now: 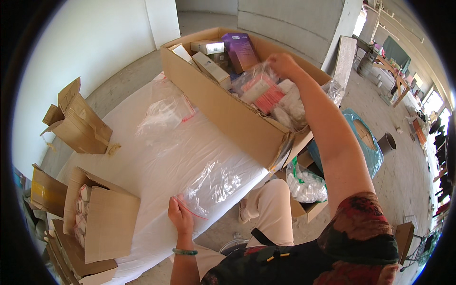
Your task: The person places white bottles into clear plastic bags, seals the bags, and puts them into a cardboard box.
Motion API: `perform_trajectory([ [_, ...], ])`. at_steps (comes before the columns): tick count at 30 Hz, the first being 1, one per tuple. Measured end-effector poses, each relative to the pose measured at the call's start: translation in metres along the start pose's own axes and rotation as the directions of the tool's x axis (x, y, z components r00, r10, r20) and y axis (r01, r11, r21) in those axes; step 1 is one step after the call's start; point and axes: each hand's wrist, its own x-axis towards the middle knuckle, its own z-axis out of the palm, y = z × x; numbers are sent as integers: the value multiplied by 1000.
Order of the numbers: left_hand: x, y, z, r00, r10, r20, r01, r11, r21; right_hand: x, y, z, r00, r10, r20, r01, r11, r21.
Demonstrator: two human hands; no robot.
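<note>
My left hand [181, 214] is closed on the red-edged mouth of a clear zip bag [213, 183], which lies over the near edge of the white-covered table. With my arm stretched out, my right hand [284, 65] reaches into a large cardboard carton [232, 123]. Its fingers are bent at the top of a clear plastic bag [261, 90] that holds pink-red and white packets. Whether they pinch the plastic is hard to make out. Beside that bag, the carton holds a purple box [240, 51] and several white boxes [211, 69].
Another clear bag with a red edge [166, 111] lies on the white-covered table [142, 156]. An open carton [85, 121] stands at the left, with a carton of rolled items [104, 213] nearer me. Right of my knee are a bag of white pieces [306, 185] and a blue bag [368, 142].
</note>
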Motion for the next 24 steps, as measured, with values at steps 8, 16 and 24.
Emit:
perform_trajectory([
  [8, 1, -2, 5, 999, 27, -22, -27, 999, -20, -4, -11, -41, 843, 50, -536, 271, 821, 502],
  [16, 1, -3, 1, 1000, 15, -9, -15, 1000, 17, 11, -10, 22, 869, -263, 419, 400, 872, -281],
  [24, -1, -8, -2, 1000, -5, 25, 5, 1000, 21, -6, 6, 71, 810, 128, 573, 331, 706, -626],
])
